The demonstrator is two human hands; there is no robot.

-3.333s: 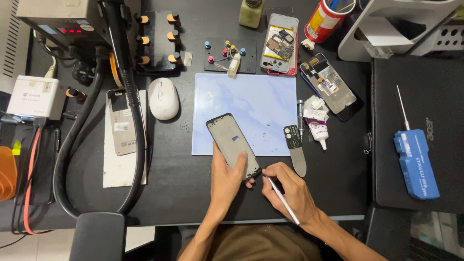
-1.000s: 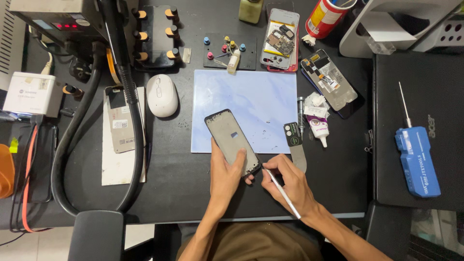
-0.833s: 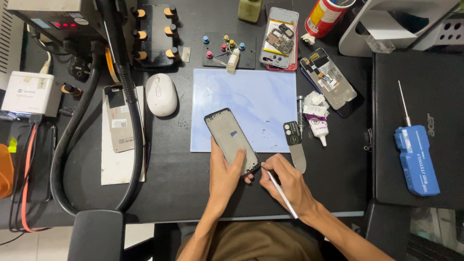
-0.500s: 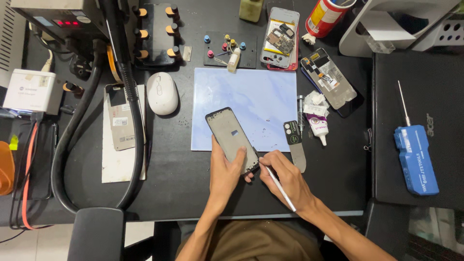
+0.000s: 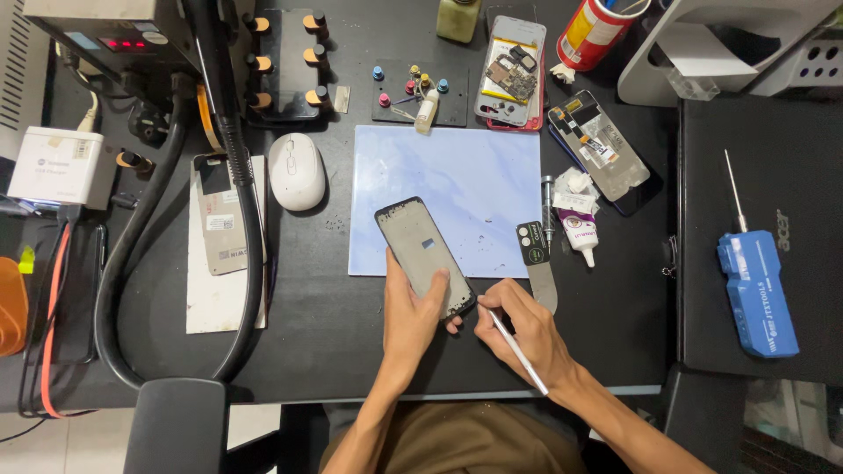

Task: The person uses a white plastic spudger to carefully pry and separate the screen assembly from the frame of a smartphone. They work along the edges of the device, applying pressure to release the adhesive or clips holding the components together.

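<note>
My left hand (image 5: 413, 316) grips the near end of a dark phone frame (image 5: 422, 254), which lies tilted across the front edge of a pale blue work mat (image 5: 457, 189). My right hand (image 5: 527, 329) holds a thin white tool (image 5: 518, 351) like a pen, its tip at the frame's near right corner. Both hands rest on the black desk.
A white mouse (image 5: 296, 171), a grey phone back cover (image 5: 219, 215) and thick black hoses (image 5: 250, 254) lie left. A metal spatula (image 5: 540, 263), a glue tube (image 5: 580, 237), opened phones (image 5: 514, 75), a red can (image 5: 597, 31) and a blue tool (image 5: 757, 290) lie right.
The hands and phone frame stay nearly in place. The white tool's tip has shifted slightly along the frame's near right corner.
</note>
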